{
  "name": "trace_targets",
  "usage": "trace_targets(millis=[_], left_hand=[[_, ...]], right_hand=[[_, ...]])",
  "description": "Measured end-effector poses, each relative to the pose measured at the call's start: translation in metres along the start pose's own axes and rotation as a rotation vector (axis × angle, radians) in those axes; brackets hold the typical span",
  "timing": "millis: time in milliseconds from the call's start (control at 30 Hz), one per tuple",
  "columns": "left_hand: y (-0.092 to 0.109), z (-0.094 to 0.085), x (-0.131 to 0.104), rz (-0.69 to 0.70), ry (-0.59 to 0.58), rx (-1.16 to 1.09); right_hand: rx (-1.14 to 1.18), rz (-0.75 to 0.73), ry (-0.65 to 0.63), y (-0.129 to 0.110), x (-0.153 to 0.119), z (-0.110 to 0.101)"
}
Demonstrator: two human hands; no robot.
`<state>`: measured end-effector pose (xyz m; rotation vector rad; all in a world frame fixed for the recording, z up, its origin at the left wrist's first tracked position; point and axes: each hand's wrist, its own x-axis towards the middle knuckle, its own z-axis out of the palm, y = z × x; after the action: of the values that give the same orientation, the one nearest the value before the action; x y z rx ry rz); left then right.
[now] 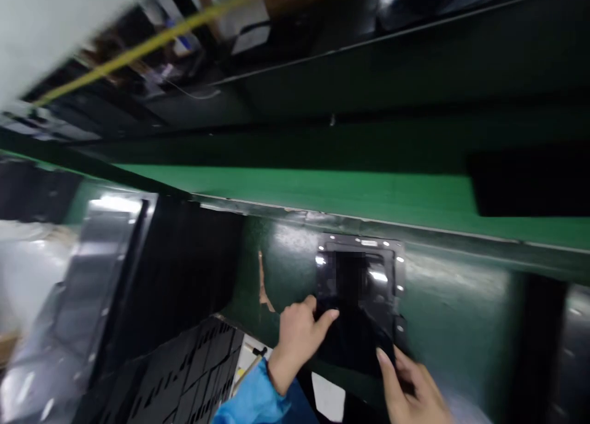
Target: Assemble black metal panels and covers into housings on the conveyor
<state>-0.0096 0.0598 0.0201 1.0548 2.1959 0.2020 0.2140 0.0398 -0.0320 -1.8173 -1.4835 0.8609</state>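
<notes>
A glossy black rectangular panel (354, 289) with a raised inner frame and several bright spots like holes along its border lies on the green worktop, and its lower part reaches toward me. My left hand (299, 332), in a blue sleeve, is closed on its left edge with the thumb on top and the fingers curled at the side. At the lower right corner my right hand (410, 381) pinches the edge between thumb and fingers. Some right fingertips are hidden beneath the panel. What the panel belongs to cannot be made out.
A torn brown strip (262, 282) marks the green worktop (461, 325) on the left. Stacked black and metallic panels (96, 276) stand farther left. Behind runs a green ledge (322, 190) with a black piece (530, 181) at right. A white patch (329, 396) shows below the panel.
</notes>
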Motion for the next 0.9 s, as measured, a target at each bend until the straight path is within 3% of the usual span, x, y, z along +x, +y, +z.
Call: trace_targets(millis=[200, 333, 500, 700, 900], left_hand=[[-0.01, 0.003, 0.0, 0.087, -0.035, 0.253], [-0.01, 0.0, -0.002, 0.147, -0.085, 0.406], [-0.006, -0.007, -0.002, 0.197, -0.146, 0.409], [-0.016, 0.002, -0.001, 0.231, -0.059, 0.26], [-0.017, 0.004, -0.005, 0.262, -0.01, 0.217]], right_hand=[[-0.017, -0.128, -0.003, 0.001, -0.004, -0.008], [0.068, -0.122, -0.06, 0.006, -0.006, -0.015], [0.154, -0.029, -0.08, 0.012, 0.0, -0.014], [0.189, 0.18, -0.074, 0.002, 0.017, -0.007], [0.168, 0.294, -0.172, 0.003, 0.026, -0.008]])
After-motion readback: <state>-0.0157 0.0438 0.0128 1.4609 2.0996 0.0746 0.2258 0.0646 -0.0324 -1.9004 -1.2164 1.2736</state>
